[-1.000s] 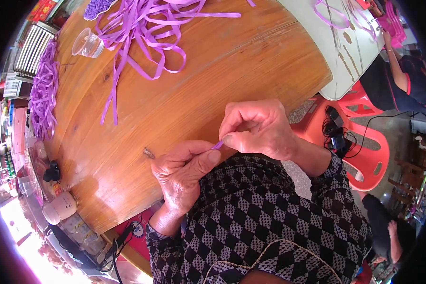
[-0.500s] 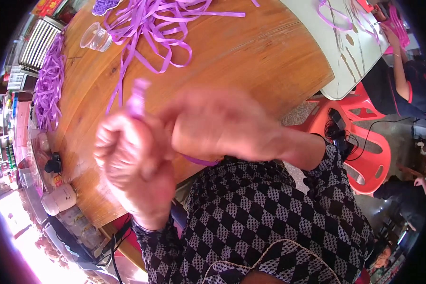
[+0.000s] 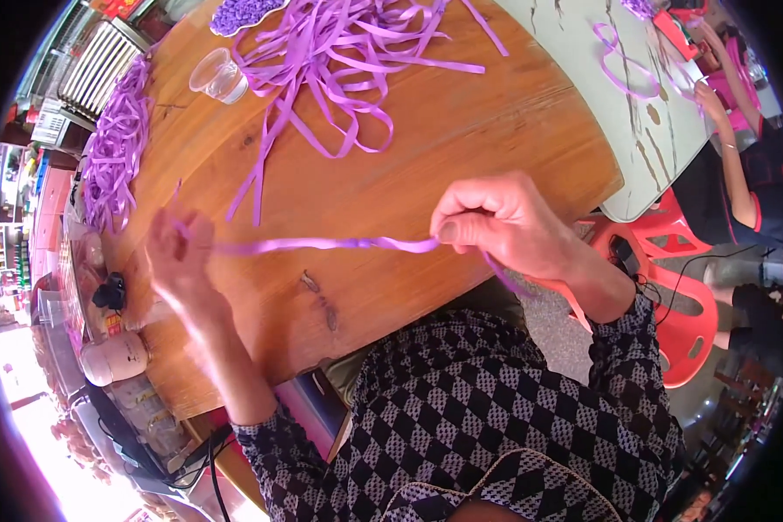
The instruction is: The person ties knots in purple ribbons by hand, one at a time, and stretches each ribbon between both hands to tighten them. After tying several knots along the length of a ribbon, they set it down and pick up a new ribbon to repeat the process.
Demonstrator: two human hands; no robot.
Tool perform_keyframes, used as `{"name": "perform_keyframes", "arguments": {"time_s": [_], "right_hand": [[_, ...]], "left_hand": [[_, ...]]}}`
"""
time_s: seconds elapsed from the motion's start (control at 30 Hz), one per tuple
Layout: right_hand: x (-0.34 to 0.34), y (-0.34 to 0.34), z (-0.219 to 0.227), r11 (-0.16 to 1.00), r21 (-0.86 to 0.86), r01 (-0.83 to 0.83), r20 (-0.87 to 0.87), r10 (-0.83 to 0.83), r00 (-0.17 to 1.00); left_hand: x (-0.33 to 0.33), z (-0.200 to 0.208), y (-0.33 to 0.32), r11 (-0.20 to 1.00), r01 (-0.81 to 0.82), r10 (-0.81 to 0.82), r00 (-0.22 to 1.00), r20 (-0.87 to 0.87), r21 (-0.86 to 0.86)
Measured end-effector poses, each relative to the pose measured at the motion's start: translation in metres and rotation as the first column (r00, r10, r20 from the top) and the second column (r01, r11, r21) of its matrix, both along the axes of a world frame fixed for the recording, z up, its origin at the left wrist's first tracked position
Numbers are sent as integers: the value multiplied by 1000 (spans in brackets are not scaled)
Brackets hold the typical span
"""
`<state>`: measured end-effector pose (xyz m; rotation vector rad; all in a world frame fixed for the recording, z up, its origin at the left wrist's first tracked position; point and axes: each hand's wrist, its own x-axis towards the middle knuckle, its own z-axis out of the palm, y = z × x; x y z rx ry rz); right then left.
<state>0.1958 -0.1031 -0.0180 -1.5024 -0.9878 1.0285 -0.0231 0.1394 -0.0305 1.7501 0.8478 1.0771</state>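
A narrow purple ribbon (image 3: 322,244) stretches across between my hands above the wooden table. A small darker spot, perhaps a knot or twist, shows near its middle. My right hand (image 3: 509,228) pinches the ribbon between thumb and curled fingers, and a loose end hangs below it. At the left, my left hand (image 3: 181,257) is smeared by motion but closed around the other end, with a short tip standing up above the fingers. Beyond my hands lies a loose heap of similar purple ribbons (image 3: 322,56) on the table.
The round wooden table (image 3: 461,130) meets a white table (image 3: 639,130) at the right. A clear plastic cup (image 3: 220,76) and a dish of small purple pieces (image 3: 244,14) stand at the back. More ribbons (image 3: 116,152) lie along the left. Red plastic stools (image 3: 683,313) and another person's arm (image 3: 729,152) are at the right.
My hands have moved apart, left to the left and right to the right, drawing the ribbon out between them. Before, they were close together and blurred over the table.
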Motion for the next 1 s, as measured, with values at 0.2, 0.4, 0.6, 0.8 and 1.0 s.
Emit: {"name": "perform_keyframes", "arguments": {"time_s": [0.2,0.4,0.6,0.8,1.0], "right_hand": [[-5,15,12,996,72,-46,88,40,995],[3,12,22,991,132,-19,59,12,998],[8,18,-6,932,346,-108,692,-176,701],[-25,28,-21,887,447,-119,389,-73,918],[-29,23,-13,839,536,-92,432,-178,884]], "left_hand": [[42,18,-80,816,568,-485,775,-404,111],[43,4,-88,686,537,-675,721,-156,-491],[38,10,-96,677,400,-525,851,-24,-618],[45,33,-104,518,427,-550,830,94,-741],[44,40,-107,546,375,-555,832,12,-750]]}}
